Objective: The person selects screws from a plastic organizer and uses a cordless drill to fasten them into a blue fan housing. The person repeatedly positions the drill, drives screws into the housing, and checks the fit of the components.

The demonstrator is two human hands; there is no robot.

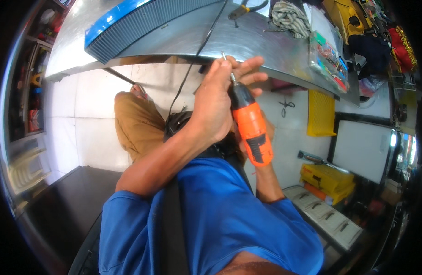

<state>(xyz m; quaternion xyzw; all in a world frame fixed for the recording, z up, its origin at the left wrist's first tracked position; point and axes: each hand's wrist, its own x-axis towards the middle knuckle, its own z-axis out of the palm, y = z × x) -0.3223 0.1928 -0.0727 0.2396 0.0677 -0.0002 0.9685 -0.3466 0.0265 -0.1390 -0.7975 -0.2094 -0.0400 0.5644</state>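
An orange and black cordless screwdriver [251,121] is held upright in front of my blue shirt, its nose and thin metal bit [233,77] pointing at the table edge. The thumb and forefinger of my left hand [215,91] pinch around the tip of the bit, and its other fingers stretch out to the right. My right hand [268,130] is mostly hidden behind the tool's body and grips it from underneath; only part of it and the forearm show.
On the metal table [188,43] lie a long blue ribbed piece [128,34], pliers [243,10], a striped rag [291,19] and a clear parts box [328,62]. A black cable [191,68] hangs over the edge. Scissors [285,107] and a yellow crate [321,114] are below right.
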